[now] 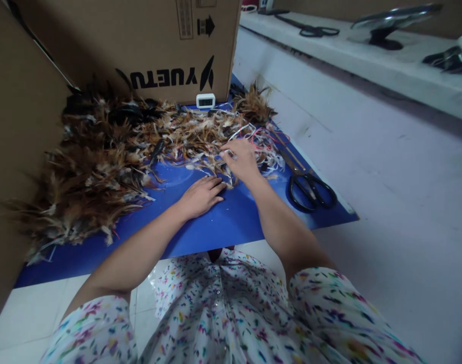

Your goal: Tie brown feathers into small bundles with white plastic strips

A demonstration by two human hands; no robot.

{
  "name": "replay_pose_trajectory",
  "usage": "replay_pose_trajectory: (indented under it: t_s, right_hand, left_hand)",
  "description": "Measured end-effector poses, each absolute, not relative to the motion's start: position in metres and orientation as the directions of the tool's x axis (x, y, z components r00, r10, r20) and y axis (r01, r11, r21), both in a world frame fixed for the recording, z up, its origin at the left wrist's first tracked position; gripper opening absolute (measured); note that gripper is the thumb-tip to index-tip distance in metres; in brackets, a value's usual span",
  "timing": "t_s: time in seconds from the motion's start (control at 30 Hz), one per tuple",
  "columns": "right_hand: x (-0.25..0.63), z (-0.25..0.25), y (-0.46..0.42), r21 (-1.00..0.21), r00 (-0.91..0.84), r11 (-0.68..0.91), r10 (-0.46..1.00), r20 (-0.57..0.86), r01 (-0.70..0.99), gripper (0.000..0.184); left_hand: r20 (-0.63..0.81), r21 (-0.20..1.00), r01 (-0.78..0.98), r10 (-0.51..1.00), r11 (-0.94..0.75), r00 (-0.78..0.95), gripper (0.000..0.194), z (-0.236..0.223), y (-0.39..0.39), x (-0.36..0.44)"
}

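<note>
A heap of brown, black and white feathers (101,162) covers the left and back of a blue mat (223,222). My left hand (201,195) lies flat on the mat with fingers stretched out, fingertips at the edge of the feathers. My right hand (241,159) reaches further back with fingers curled, pinching into the feathers beside a tangle of white and pink strips (266,146); what it grips is too small to name. Black-handled scissors (306,184) lie on the mat just right of my right forearm.
A cardboard box (139,45) stands behind the mat, with a small white digital timer (205,100) at its foot. Another cardboard wall (14,141) rises at the left. A white raised ledge (367,60) at the right carries more scissors (318,31) and metal objects.
</note>
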State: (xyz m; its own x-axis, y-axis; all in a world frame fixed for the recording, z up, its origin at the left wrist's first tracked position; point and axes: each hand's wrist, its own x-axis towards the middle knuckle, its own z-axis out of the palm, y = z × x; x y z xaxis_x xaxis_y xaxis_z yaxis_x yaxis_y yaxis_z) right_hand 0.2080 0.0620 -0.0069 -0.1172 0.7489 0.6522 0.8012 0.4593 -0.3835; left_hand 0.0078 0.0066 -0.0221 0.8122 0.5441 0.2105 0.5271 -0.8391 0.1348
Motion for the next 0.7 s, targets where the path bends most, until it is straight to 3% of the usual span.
replay_pose_trajectory:
  t_s: [0.1, 0.3, 0.5, 0.7]
  right_hand:
    - [0.192, -0.009, 0.055, -0.363, -0.227, 0.456, 0.821, 0.524, 0.813, 0.025]
    - [0.179, -0.007, 0.054, -0.363, -0.186, 0.311, 0.922, 0.34, 0.878, 0.034]
    - [0.175, -0.017, 0.067, -0.363, -0.186, 0.317, 0.917, 0.353, 0.876, 0.022]
    - [0.18, -0.023, 0.073, -0.442, -0.132, 0.35, 0.883, 0.451, 0.826, 0.018]
  left_hand:
    - [0.248, 0.129, 0.493, 0.509, -0.861, 0.824, 0.045, -0.023, 0.005, 0.009]
    - [0.287, 0.114, 0.445, 0.458, -0.888, 0.841, 0.042, -0.024, 0.003, 0.011]
    - [0.322, 0.15, 0.384, 0.413, -0.911, 0.852, 0.041, -0.026, 0.004, 0.011]
    - [0.359, 0.09, 0.34, 0.349, -0.936, 0.865, 0.042, -0.023, 0.003, 0.013]
